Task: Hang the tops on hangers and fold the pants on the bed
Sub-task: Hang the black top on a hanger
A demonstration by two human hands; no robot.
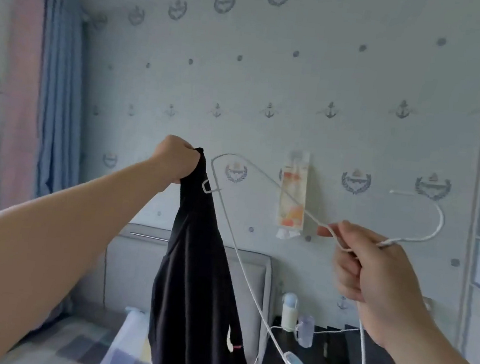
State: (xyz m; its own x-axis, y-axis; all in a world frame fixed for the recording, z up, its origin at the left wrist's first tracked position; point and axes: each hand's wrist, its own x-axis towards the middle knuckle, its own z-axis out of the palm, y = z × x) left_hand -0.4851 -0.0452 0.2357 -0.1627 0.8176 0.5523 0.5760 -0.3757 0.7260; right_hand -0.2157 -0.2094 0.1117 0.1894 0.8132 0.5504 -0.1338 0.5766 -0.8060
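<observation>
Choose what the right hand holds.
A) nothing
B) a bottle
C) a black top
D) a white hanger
D: the right hand pinches the hanger just below its hook, while the left hand grips the top.

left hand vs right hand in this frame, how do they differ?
Left hand is a tight fist bunching the top; right hand grips the hanger near its hook. Left hand is stretched out higher and farther; right hand sits lower and nearer. Both hold something up.
</observation>
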